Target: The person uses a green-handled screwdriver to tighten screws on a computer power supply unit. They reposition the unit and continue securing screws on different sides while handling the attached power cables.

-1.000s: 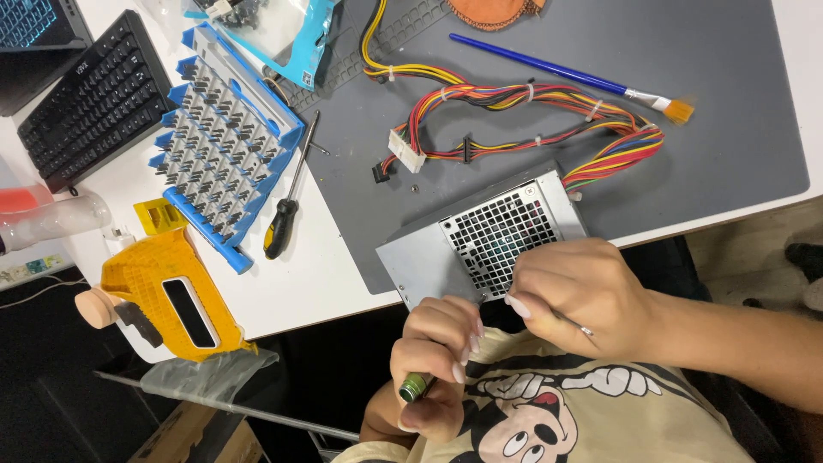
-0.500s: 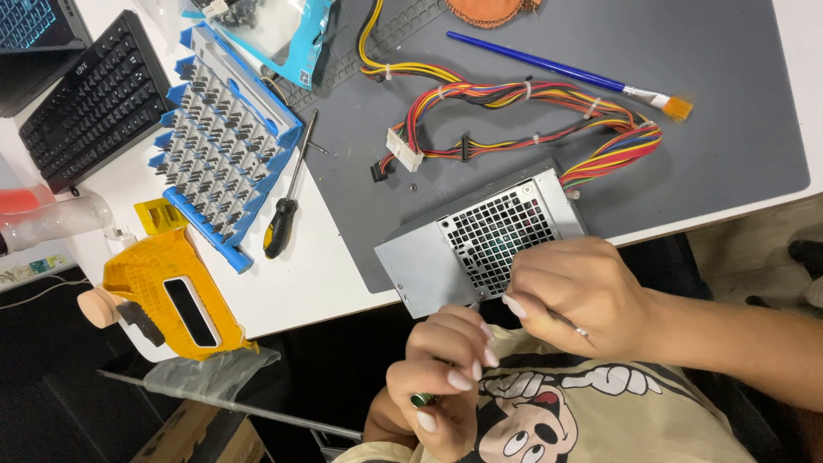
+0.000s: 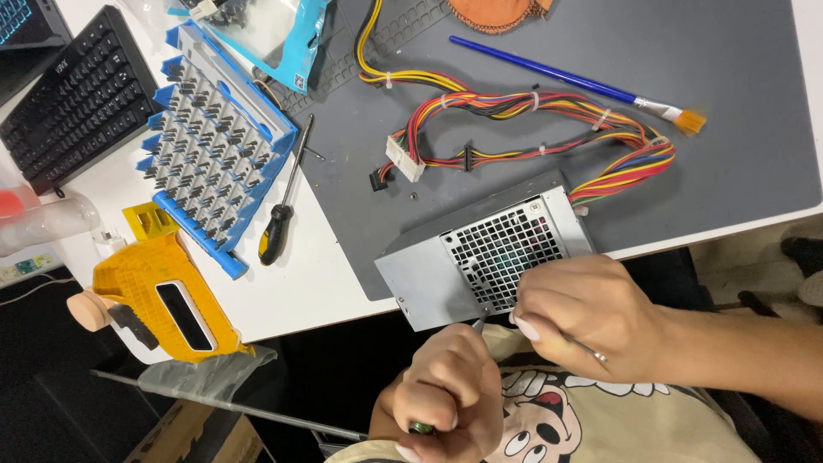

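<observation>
Head view: power supply (image 3: 480, 257) lies just above both hands (image 3: 591, 313).

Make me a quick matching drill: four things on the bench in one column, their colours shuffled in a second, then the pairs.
1. paintbrush handle
2. power supply case
3. keyboard
4. handheld tool at the table's edge

a. black
b. yellow
c. blue
d. grey metal

Pairs: 1-c, 2-d, 3-a, 4-b
</observation>
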